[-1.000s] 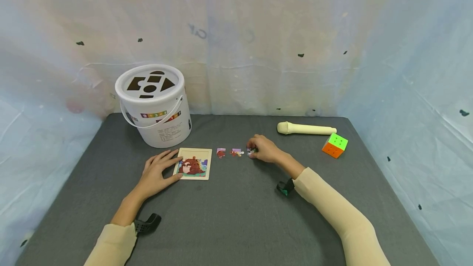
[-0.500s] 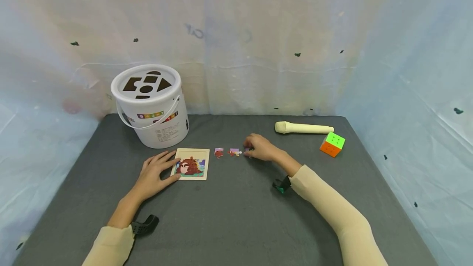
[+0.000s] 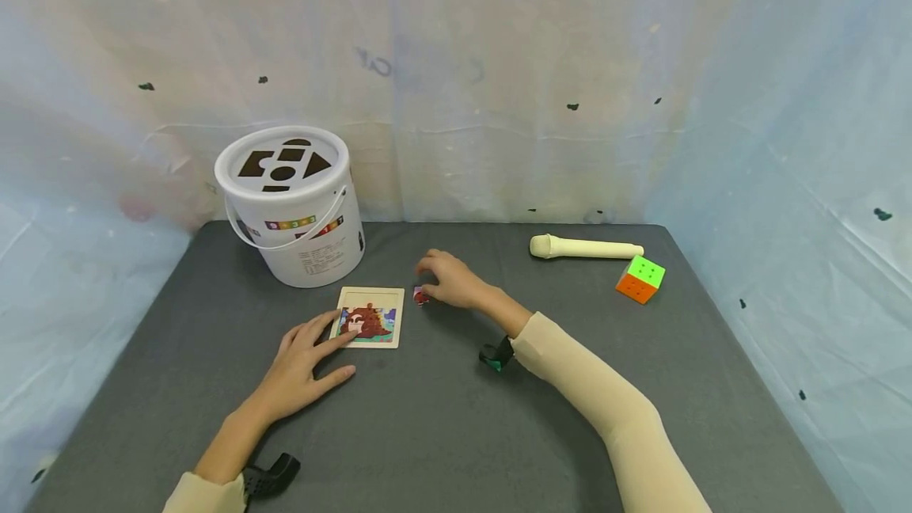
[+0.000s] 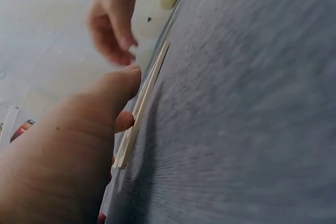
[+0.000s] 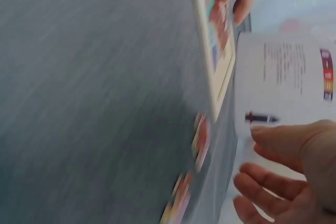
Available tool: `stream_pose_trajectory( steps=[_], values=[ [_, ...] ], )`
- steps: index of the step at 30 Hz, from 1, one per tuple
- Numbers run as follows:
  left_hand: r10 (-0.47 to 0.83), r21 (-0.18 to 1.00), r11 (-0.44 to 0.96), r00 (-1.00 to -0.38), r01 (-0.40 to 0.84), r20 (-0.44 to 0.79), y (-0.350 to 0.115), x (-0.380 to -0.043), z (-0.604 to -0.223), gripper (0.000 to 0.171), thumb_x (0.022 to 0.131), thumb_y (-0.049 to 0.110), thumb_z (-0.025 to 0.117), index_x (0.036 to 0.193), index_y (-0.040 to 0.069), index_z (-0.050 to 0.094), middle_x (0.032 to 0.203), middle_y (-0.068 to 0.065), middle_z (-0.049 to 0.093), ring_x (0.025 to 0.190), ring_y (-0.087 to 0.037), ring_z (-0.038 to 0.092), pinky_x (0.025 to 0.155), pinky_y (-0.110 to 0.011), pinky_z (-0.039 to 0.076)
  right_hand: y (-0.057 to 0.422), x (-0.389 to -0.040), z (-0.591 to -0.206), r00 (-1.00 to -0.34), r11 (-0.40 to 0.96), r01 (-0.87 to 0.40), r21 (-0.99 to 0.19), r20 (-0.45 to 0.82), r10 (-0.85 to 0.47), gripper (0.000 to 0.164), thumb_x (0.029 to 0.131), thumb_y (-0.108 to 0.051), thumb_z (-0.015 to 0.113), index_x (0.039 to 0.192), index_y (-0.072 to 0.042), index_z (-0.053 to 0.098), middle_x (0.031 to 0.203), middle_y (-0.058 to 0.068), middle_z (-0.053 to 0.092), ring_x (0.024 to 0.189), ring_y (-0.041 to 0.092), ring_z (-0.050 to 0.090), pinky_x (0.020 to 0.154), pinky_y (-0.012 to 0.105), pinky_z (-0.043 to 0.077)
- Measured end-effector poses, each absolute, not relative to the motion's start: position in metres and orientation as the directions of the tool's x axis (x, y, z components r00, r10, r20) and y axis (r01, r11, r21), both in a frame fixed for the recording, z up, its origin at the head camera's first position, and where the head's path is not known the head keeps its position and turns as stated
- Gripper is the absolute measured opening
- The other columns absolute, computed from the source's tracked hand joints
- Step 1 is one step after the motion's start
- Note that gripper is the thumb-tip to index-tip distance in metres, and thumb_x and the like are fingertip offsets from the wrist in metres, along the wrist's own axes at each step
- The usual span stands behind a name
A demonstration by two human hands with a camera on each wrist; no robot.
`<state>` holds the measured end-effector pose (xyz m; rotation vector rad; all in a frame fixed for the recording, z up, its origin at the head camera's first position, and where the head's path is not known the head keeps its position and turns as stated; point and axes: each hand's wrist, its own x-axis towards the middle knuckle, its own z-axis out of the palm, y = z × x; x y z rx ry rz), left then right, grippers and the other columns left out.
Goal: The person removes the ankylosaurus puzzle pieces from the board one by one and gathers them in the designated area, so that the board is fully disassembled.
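Note:
In the head view, a square wooden jigsaw tray (image 3: pixel 370 297) with a partly filled picture of a red-brown animal lies left of centre. My left hand (image 3: pixel 299 366) is spread at its left side, with fingertips over its edge and picture and the thumb off it. My right hand (image 3: pixel 452 282) hovers just right of the tray, fingers loosely bent, with nothing visible between them. A loose puzzle piece (image 3: pixel 420 296) lies by its fingertips. In the right wrist view a second puzzle piece (image 5: pixel 178 198) shows, blurred; the right hand hides it from the head camera.
A white bucket (image 3: pixel 313 252) with shape holes in its lid stands behind the tray at the left. A cream microphone-shaped stick (image 3: pixel 591 248) and a puzzle cube (image 3: pixel 640 280) lie at the back right of the grey-covered table (image 3: pixel 442 434). Plastic sheeting hangs behind.
My right hand has moved left, from the rightmost puzzle piece toward the one beside the tray. My left hand has shifted slightly toward me, its thumb coming off the tray.

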<state>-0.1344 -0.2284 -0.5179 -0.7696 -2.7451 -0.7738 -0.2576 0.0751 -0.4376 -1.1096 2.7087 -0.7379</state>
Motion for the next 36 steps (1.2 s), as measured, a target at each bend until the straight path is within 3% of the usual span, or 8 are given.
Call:
stream_pose_trajectory(
  steps=[7, 13, 19, 30, 36],
  values=[
    [0.44, 0.412, 0.719, -0.826, 0.559, 0.353, -0.226, -0.126, -0.522, 0.058, 0.088, 0.041, 0.075, 0.14, 0.02, 0.061, 0.152, -0.018, 0.04, 0.136, -0.04, 0.036, 0.105, -0.066, 0.02, 0.026, -0.257, -0.435, -0.647, 0.561, -0.622, -0.547, -0.045, -0.761, 0.031, 0.093, -0.011, 0.072, 0.123, -0.002, 0.067, 0.116, 0.01, 0.064, 0.105, 0.022, 0.061, 0.089, 0.03, 0.05],
    [0.456, 0.397, 0.722, -0.821, 0.566, 0.343, -0.224, -0.126, -0.523, 0.058, 0.09, 0.042, 0.072, 0.142, 0.02, 0.059, 0.154, -0.018, 0.037, 0.138, -0.038, 0.035, 0.106, -0.065, 0.019, -0.009, -0.258, -0.441, -0.611, 0.555, -0.6, -0.577, -0.118, -0.783, 0.036, 0.089, -0.011, 0.076, 0.122, 0.0, 0.067, 0.116, 0.011, 0.067, 0.105, 0.02, 0.062, 0.087, 0.024, 0.05],
    [0.459, 0.382, 0.738, -0.828, 0.557, 0.321, -0.225, -0.126, -0.525, 0.06, 0.092, 0.045, 0.07, 0.145, 0.023, 0.055, 0.158, -0.016, 0.033, 0.142, -0.037, 0.031, 0.107, -0.065, 0.018, -0.028, -0.254, -0.448, -0.656, 0.628, -0.574, -0.525, -0.164, -0.737, 0.035, 0.086, -0.016, 0.081, 0.117, -0.003, 0.07, 0.113, 0.008, 0.067, 0.101, 0.016, 0.061, 0.083, 0.022, 0.049],
    [0.452, 0.404, 0.723, -0.826, 0.561, 0.338, -0.228, -0.127, -0.527, 0.056, 0.092, 0.043, 0.07, 0.143, 0.025, 0.057, 0.157, -0.014, 0.036, 0.141, -0.036, 0.033, 0.106, -0.065, 0.019, -0.039, -0.25, -0.45, -0.713, 0.702, -0.516, -0.491, -0.209, -0.669, 0.025, 0.082, -0.019, 0.085, 0.101, -0.008, 0.072, 0.09, -0.001, 0.063, 0.074, 0.011, 0.055, 0.063, 0.021, 0.045],
    [0.446, 0.401, 0.728, -0.828, 0.557, 0.339, -0.231, -0.126, -0.525, 0.057, 0.091, 0.044, 0.071, 0.142, 0.024, 0.058, 0.157, -0.013, 0.037, 0.141, -0.035, 0.033, 0.106, -0.065, 0.019, -0.044, -0.246, -0.45, -0.729, 0.723, -0.512, -0.464, -0.212, -0.651, 0.026, 0.082, -0.02, 0.085, 0.1, -0.01, 0.07, 0.092, -0.001, 0.058, 0.077, 0.011, 0.053, 0.062, 0.021, 0.044]
  ],
)
